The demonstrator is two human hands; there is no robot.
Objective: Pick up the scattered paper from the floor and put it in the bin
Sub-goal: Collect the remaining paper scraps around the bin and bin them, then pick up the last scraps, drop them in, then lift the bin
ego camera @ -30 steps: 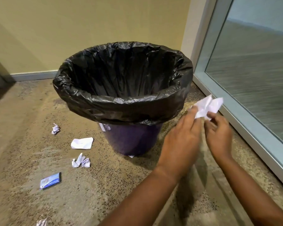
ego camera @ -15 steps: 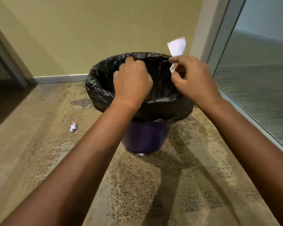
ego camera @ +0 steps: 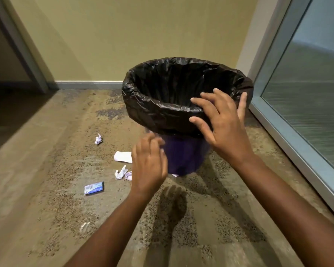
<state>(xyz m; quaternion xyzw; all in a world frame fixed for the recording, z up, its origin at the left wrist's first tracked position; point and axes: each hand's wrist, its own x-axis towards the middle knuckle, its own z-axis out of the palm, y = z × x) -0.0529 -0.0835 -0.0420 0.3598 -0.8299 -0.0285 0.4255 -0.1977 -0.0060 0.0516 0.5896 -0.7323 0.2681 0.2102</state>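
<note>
Two bare forearms rise from the bottom edge of the frame. The left hand (ego camera: 148, 166), lower centre and blurred, hangs back-up above the floor (ego camera: 46, 199), its fingers loosely extended and holding nothing; its shadow falls on the speckled floor just below it.

Left of that hand lies the scattered paper: a small pale scrap (ego camera: 84, 226) at lower left; a blue printed packet (ego camera: 94, 188) flat on the floor; a pair of crumpled scraps (ego camera: 121, 172) just beside the hand; a folded white sheet (ego camera: 122, 156) partly hidden behind the knuckles; and, further up the frame, a crumpled ball (ego camera: 98, 139) lying apart from the rest. A white sliver (ego camera: 175, 175) shows at the foot of the bin.

The bin (ego camera: 183, 157), purple and upright, stands right of centre; a black bin liner (ego camera: 162, 112) is folded down over its rim; the inside is dark, and I cannot tell whether any paper lies in it. The right hand (ego camera: 226, 128) is raised at the bin's near right rim, back toward the camera, fingers straight and spread, gripping nothing; whether it touches the liner cannot be told.

Beyond the bin stands a yellow-green wall (ego camera: 143, 35) with a grey skirting board (ego camera: 89, 84); a glass panel (ego camera: 307, 93) fills the right side; a grey door frame (ego camera: 23, 54) slants across the upper left.
</note>
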